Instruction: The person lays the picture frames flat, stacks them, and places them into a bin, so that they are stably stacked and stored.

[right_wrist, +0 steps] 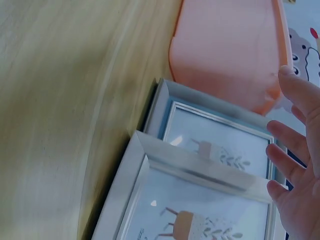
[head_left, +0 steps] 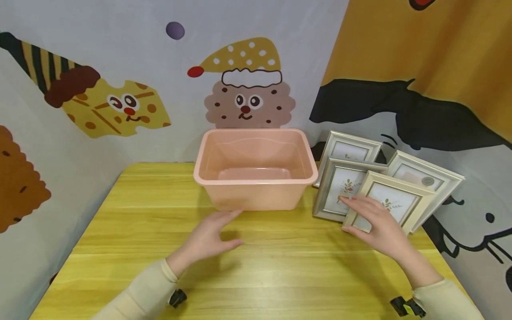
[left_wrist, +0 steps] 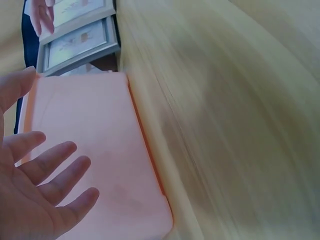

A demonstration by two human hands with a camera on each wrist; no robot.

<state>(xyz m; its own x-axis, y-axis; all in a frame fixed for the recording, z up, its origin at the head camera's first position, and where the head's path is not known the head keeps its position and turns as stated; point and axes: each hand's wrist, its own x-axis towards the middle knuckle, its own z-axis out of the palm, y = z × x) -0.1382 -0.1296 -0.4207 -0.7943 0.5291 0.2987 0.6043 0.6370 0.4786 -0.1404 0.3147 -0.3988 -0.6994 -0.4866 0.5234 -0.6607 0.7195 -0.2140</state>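
Note:
A pink plastic bin (head_left: pixel 256 195) stands upright on the table, and its inside looks bare. My left hand (head_left: pixel 208 240) hovers in front of its near side, fingers spread and holding nothing. To the right of the bin, several picture frames lean together. At the front is a cream picture frame (head_left: pixel 424 192), with a silver-grey picture frame (head_left: pixel 320 209) partly behind it. My right hand (head_left: pixel 378 222) is just in front of the cream frame, its fingers loosely extended and overlapping it in the head view. In the right wrist view that palm (right_wrist: pixel 302 200) shows nothing held.
Behind the front pair stand a pale picture frame (head_left: pixel 356 141) and a white picture frame (head_left: pixel 456 178). The yellow wood-grain table (head_left: pixel 256 280) meets a cartoon-printed cloth (head_left: pixel 160 53) at the back and sides.

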